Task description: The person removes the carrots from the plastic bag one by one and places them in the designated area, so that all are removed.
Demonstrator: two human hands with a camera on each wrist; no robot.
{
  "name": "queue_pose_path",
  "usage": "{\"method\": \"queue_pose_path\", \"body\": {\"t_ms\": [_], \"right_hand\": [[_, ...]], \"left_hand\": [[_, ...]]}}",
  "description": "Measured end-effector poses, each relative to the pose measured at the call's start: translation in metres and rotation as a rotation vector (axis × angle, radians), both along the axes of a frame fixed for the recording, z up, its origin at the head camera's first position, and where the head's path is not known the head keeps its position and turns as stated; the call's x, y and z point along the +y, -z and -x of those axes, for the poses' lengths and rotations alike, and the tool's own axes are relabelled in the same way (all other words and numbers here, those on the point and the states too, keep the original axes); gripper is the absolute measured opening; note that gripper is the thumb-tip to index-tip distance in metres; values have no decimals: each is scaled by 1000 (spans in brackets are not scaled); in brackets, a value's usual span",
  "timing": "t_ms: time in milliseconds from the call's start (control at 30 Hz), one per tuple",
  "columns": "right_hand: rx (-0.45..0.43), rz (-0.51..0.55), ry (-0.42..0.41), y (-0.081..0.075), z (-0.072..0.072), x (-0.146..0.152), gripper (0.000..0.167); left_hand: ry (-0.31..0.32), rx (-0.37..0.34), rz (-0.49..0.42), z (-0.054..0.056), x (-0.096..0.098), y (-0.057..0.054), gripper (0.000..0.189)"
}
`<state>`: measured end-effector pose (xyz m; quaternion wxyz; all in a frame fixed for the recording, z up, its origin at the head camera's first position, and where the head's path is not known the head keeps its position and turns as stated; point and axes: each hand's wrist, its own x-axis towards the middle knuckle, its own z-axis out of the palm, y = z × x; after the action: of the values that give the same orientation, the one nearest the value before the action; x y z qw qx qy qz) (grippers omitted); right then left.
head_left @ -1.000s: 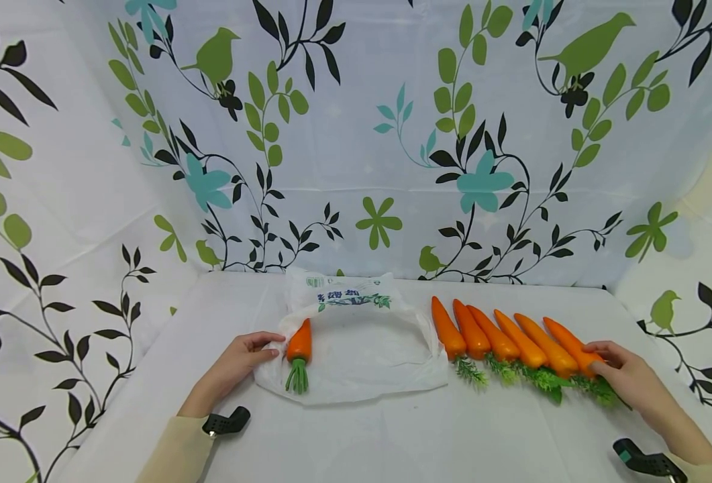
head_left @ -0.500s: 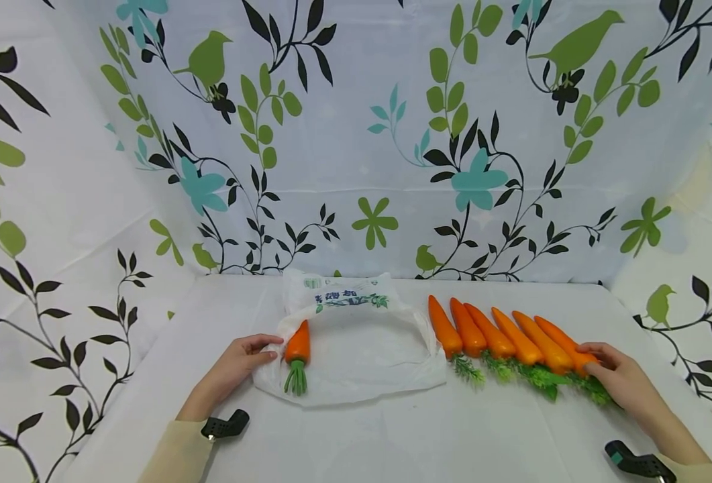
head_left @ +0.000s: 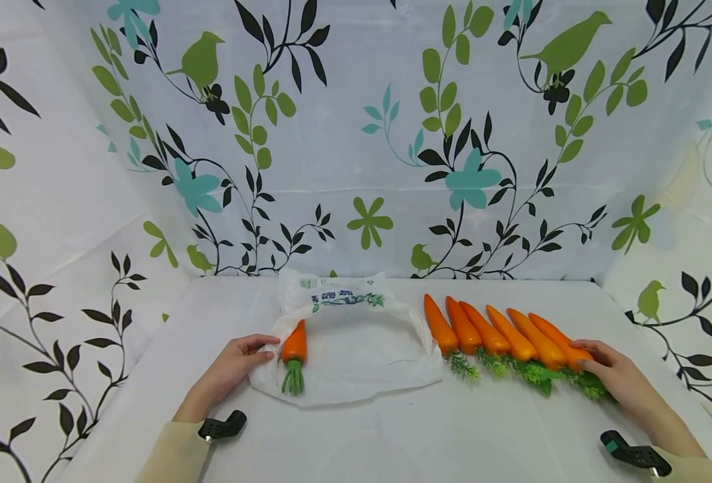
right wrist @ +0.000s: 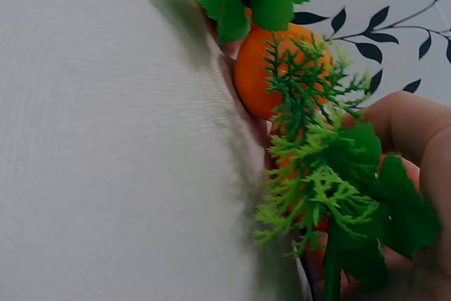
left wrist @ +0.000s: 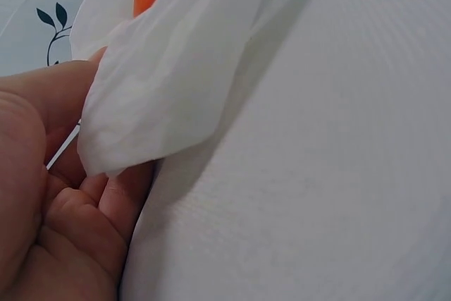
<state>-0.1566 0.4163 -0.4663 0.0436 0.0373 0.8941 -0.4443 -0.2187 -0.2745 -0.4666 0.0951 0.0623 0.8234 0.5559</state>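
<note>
A white plastic bag (head_left: 362, 355) with printed lettering lies spread on the table. My left hand (head_left: 231, 365) pinches its left edge; the left wrist view shows the thin film (left wrist: 162, 89) between the thumb side and the curled fingers. Just right of that hand lies a short toy carrot (head_left: 295, 343) on the bag, its green stem toward me. My right hand (head_left: 618, 369) grips the rightmost long toy carrot (head_left: 553, 335) near its leafy end. In the right wrist view green leaves (right wrist: 320, 181) hide much of that carrot and some fingers.
Several more long toy carrots (head_left: 490, 332) lie slanted in a row between the bag and my right hand, tips away from me, leafy tops near. The leftmost one (head_left: 439, 325) sits close by the bag's right edge. A patterned cloth (head_left: 325, 134) hangs behind the table.
The head view has shifted slightly. My right hand has slid the rightmost carrot left, nearer its neighbour. The left hand keeps its place at the bag's edge.
</note>
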Motion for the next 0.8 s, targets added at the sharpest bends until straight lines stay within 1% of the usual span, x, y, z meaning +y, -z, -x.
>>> {"method": "queue_pose_path", "body": {"t_ms": [33, 167, 300, 400, 533, 633, 700, 800], "right_hand": [[-4, 11, 0, 1, 0, 1, 59], [-33, 69, 5, 2, -1, 4, 64], [-47, 111, 7, 3, 0, 4, 64], [-45, 152, 7, 3, 2, 2, 64], [-37, 166, 12, 4, 1, 1, 65], [-28, 146, 18, 4, 0, 3, 66], [-34, 158, 15, 3, 0, 4, 68], [-55, 167, 13, -1, -1, 6, 71]], "left_hand": [[10, 4, 1, 0, 0, 0, 34], [-2, 0, 1, 2, 0, 3, 33], [-18, -7, -4, 3, -2, 6, 33], [-8, 2, 5, 2, -4, 5, 34], [-10, 4, 7, 1, -5, 3, 33], [-16, 2, -2, 0, -5, 2, 33], [-7, 9, -3, 0, -4, 2, 33], [-11, 7, -9, 0, -2, 3, 32]]}}
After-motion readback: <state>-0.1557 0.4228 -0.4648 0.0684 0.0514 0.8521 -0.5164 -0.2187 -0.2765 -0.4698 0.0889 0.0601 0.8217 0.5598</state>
